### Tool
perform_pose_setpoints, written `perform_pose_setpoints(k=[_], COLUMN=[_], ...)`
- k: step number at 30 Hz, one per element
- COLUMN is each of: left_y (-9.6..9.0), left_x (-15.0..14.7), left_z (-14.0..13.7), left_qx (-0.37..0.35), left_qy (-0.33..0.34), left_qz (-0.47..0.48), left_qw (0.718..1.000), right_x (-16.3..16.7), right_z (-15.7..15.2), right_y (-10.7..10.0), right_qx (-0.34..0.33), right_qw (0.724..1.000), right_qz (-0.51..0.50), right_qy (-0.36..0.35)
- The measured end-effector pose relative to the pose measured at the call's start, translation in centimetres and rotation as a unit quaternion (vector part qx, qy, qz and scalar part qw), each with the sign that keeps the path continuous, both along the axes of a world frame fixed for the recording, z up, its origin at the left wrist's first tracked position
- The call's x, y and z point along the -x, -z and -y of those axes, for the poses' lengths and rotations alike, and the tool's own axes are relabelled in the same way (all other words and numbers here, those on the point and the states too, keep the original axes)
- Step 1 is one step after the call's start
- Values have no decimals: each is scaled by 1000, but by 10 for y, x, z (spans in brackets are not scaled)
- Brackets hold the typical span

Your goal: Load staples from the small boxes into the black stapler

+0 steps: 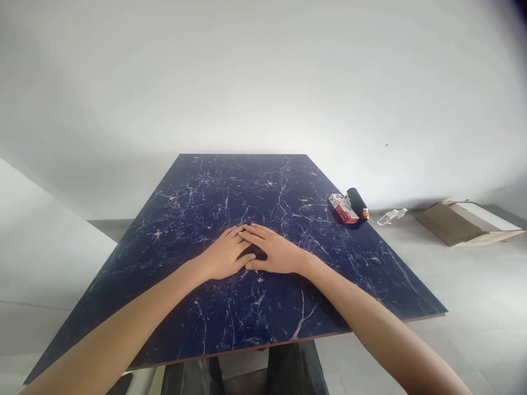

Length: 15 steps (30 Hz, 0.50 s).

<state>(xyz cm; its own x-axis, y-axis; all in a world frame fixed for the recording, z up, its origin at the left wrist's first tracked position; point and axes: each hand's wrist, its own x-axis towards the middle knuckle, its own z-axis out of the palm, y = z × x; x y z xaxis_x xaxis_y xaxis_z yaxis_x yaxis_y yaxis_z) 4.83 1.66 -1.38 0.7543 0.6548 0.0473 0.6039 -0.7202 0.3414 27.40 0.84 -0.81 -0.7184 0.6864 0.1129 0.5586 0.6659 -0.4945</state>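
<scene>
Left hand [226, 254] and right hand [275, 251] rest at frame centre on the dark-blue tabletop [230, 189], fingers slightly apart, tips overlapping, gripping nothing. In my judgement, relaxed wrists and level palms suit this pose. The tabletop's near edge crosses the lower frame; its surface extends toward upper centre; a red-and-white box [344, 210] and black cylinder [356, 202] stand by its right edge.
</scene>
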Motion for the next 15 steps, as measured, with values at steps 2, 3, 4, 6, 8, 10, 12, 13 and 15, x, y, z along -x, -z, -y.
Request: perform_pose_setpoints(k=[2,3,4,6,8,10,12,13,15], left_y=[3,5,6,9,10,11,10,10,10], left_x=[1,2,3,4,5,5,5,4,4], left_z=[-1,-2,-2,-4,-4,-5,-5,-5,-5], left_qx=[-3,-2,1,8,14,16,19,19,19], left_qy=[-4,-6,-8,-12,-13,-14,-15,-15,-15], left_qz=[3,3,2,1,2,2,-3,-6,-6], left_qw=[1000,1000,1000,1000,1000,1000,1000,1000,1000], right_x=[-7,-14,-26,-59,-104,-152,-190,-204,-219], right_z=[-3,-7,-11,-21,-30,-38,-42,-43,-45], right_y=[-7,-12,-17,-27,-33,-33,-28,-25,-18], right_qx=[-28,-51,-80,-152,-229,-235,-148,-87,-26], right_qw=[999,997,992,956,856,743,706,710,718], right_qz=[-22,-35,-46,-57,-46,-14,18,34,56], right_qy=[17,44,89,245,462,626,693,698,693])
